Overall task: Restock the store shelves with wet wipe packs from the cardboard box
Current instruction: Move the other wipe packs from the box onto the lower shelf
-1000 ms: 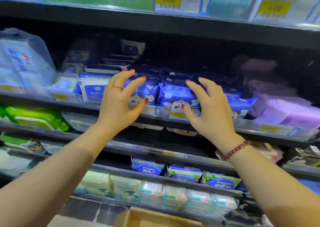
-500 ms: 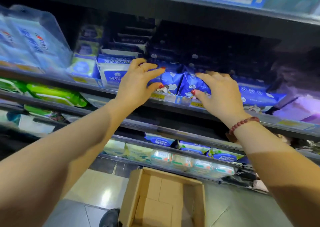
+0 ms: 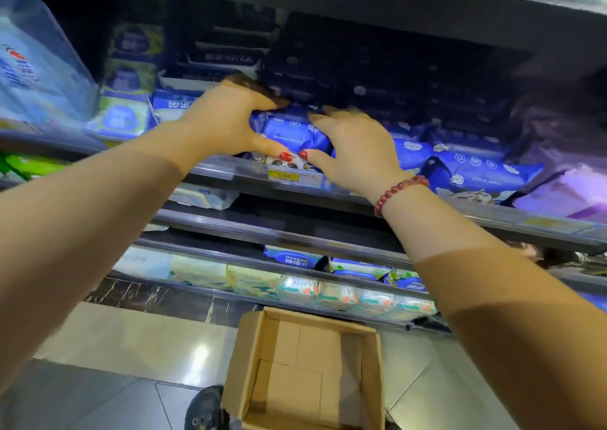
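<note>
Left hand (image 3: 226,124), right hand (image 3: 358,147) are both gripping blue wipe pack (image 3: 290,132) between them, thumbs in front, so best pushing evenly, keeping it square to shelf lip (image 3: 223,170).

shop: stocked shelves (image 3: 262,229), price tag (image 3: 284,176)

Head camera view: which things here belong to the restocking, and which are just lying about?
Job: left hand, right hand, blue wet wipe pack they grip, shelf, cardboard box.
Just about: purple packs, green packs, shoe, price tag.
</note>
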{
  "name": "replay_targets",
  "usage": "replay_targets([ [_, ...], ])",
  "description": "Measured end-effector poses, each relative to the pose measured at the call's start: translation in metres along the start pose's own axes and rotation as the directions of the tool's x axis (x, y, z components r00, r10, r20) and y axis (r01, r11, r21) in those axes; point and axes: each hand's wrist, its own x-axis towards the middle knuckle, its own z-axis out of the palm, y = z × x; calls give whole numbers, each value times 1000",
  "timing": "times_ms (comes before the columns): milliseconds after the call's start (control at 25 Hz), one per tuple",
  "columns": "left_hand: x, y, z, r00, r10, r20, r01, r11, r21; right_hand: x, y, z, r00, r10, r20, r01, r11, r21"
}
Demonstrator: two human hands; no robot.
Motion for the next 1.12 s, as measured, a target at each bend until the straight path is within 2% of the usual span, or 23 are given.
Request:
replay_targets([
  [200,-4,9,-1,993,80,-90,-77,996,36,-14,10,-5,997,-15,-76,17,1000,18],
  [320,5,45,11,981,161,-110,-161,987,16,-52,52,-13,970,172,-173,-182,982,-45],
  [400,14,67,28,977,190,-97,-191,982,-2,-71,75,-10,963,223,-149,-223,975,14],
  [520,20,81,44,987,108,-120,-114,993,-44,-68,81,-1,975,182,-129,-172,982,79],
  [640,15,87,42,983,106,-149,-104,994,23,-75,85,-3,977,132,-170,-125,991,52],
  [680,12,89,41,981,99,-168,-96,995,26,-85,91,-3,963,166,-211,-162,986,34],
  [760,4,88,42,963,42,-268,-51,998,-30,-108,109,0,889,335,-312,-338,940,49],
  [840,-4,86,47,946,9,-325,-40,995,-88,-125,122,5,827,463,-318,-442,886,138],
  [1000,-4,89,54,964,19,-266,-44,995,-91,-124,132,12,881,404,-246,-356,909,218],
  [1120,-18,98,43,964,-10,-264,-25,991,-129,-139,130,7,881,380,-282,-333,921,200],
])
